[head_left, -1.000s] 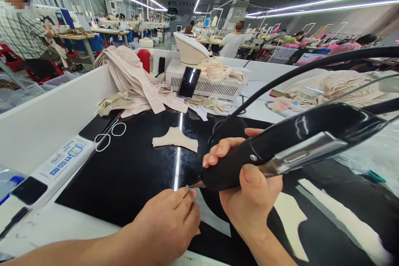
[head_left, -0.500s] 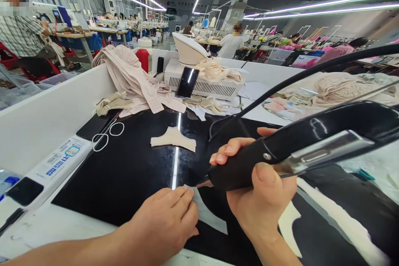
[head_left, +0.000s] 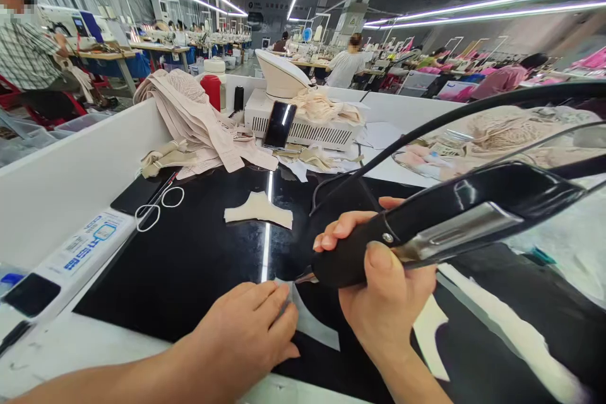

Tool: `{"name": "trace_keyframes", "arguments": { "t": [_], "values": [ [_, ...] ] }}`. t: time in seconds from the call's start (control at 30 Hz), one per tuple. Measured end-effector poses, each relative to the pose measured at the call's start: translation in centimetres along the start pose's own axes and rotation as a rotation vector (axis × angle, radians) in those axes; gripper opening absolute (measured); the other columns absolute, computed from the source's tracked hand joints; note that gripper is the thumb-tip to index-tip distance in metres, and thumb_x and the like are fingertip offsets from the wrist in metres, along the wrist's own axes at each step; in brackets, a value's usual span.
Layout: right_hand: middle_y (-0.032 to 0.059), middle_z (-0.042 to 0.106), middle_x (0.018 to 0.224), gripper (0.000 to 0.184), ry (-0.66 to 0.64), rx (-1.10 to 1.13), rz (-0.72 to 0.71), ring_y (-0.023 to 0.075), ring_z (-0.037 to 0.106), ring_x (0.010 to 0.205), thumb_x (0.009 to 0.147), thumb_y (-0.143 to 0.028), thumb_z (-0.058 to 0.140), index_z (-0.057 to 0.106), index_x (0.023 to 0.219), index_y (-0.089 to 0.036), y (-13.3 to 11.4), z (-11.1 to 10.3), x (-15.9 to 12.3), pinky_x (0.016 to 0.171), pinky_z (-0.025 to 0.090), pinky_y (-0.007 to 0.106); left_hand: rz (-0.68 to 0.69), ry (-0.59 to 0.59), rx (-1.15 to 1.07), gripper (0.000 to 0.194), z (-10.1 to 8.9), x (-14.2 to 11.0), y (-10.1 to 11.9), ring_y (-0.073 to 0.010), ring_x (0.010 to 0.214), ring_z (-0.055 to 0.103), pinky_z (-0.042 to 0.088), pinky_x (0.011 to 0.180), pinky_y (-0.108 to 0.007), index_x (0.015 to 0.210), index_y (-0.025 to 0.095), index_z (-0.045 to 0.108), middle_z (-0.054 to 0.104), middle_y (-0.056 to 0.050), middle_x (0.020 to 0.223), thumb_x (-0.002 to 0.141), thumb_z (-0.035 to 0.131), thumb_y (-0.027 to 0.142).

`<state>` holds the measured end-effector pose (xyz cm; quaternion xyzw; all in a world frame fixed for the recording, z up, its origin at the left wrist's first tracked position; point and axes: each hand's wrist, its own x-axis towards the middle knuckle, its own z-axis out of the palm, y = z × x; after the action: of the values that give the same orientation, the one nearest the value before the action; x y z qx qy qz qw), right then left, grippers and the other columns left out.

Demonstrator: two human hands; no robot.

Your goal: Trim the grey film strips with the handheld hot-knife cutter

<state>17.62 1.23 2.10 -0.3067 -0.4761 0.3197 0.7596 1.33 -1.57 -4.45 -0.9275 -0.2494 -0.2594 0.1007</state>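
Covering much of the bench (head_left: 85,341) is a glossy black sheet (head_left: 189,265), on which the cut pieces lie. Above its right half, a black corded tool (head_left: 440,211) is held on a slant, its long axis running from upper right down to the left, nose pointing left towards the other hand. The right hand (head_left: 392,290) grips it near that nose, fingers wrapped around the body and thumb laid along the near side. The left hand (head_left: 250,322) is low over the sheet, fingers bent and pressed together on the far end of a grey strip (head_left: 312,325); whether they pinch it or only press it down cannot be told.

At far right, a long cream strip (head_left: 504,314) slants from the right wrist towards the near right corner. The grey strip itself curves, its long axis running from the left fingertips nearer and to the right. Farther off, a cream winged piece (head_left: 258,208) lies crosswise, blunt peak pointing away from the person. Another cream piece (head_left: 432,328) is partly hidden behind the right wrist. Smallest is the tool's metal tip (head_left: 307,278), pointing left, just beside the left fingertips; contact with the grey strip is unclear.
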Motion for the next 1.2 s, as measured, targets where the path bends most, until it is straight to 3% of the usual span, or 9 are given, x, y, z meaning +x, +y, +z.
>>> {"name": "trace_keyframes", "arguments": {
  "t": [0.27,0.6,0.83,1.0,1.1,1.2],
  "values": [
    [-0.0047,0.067,0.075,0.044,0.039,0.002,0.034,0.0152,0.063,0.057,0.073,-0.043,0.084,0.061,0.108,-0.03,-1.6,-0.1,0.5,0.053,0.056,0.031,-0.001,-0.021,-0.016,0.035,0.2,-0.3,0.1,-0.0218,0.105,0.069,0.056,0.081,-0.032,0.113,0.013,0.064,0.073,-0.009,0.117,0.105,0.046,0.043],
    [-0.0025,0.067,0.074,0.043,0.06,-0.058,0.066,0.0175,0.063,0.057,0.072,-0.042,0.084,0.064,0.108,-0.03,-4.2,-2.5,-1.4,0.052,0.055,0.034,0.009,-0.083,-0.045,0.032,-0.7,-0.2,-0.4,-0.0236,0.102,0.07,0.057,0.075,-0.034,0.112,0.015,0.065,0.072,-0.01,0.12,0.107,0.043,0.038],
    [-0.0028,0.068,0.073,0.042,0.084,-0.063,0.044,0.0167,0.063,0.057,0.072,-0.041,0.084,0.065,0.108,-0.03,-4.8,-3.0,-1.9,0.052,0.055,0.032,0.019,-0.034,-0.048,0.034,-0.7,-0.3,-0.5,-0.0221,0.108,0.067,0.052,0.095,-0.038,0.115,0.017,0.066,0.072,-0.004,0.123,0.108,0.04,0.037],
    [-0.0029,0.068,0.074,0.042,0.082,-0.044,0.054,0.0162,0.063,0.058,0.072,-0.04,0.084,0.066,0.109,-0.03,-5.0,-3.1,-2.1,0.054,0.056,0.031,0.089,0.017,-0.069,0.031,-0.8,0.0,-0.1,-0.0189,0.118,0.061,0.032,0.12,-0.037,0.12,0.015,0.065,0.07,-0.002,0.124,0.104,0.052,0.038],
    [-0.003,0.068,0.075,0.041,0.069,-0.049,0.044,0.0162,0.063,0.059,0.075,-0.041,0.083,0.065,0.111,-0.031,-5.1,-3.2,-2.3,0.056,0.056,0.032,0.122,-0.02,-0.155,0.034,-0.8,0.3,0.4,-0.0168,0.116,0.061,0.024,0.125,-0.036,0.123,0.015,0.063,0.069,-0.001,0.122,0.103,0.053,0.04],
    [-0.0031,0.067,0.076,0.041,0.062,-0.054,0.041,0.0163,0.063,0.06,0.076,-0.042,0.081,0.065,0.112,-0.031,-5.0,-3.3,-2.5,0.056,0.056,0.032,0.115,-0.073,-0.225,0.037,-0.8,0.7,0.7,-0.0177,0.111,0.062,0.029,0.123,-0.038,0.126,0.016,0.062,0.069,-0.002,0.117,0.103,0.052,0.044]
  ]
}}
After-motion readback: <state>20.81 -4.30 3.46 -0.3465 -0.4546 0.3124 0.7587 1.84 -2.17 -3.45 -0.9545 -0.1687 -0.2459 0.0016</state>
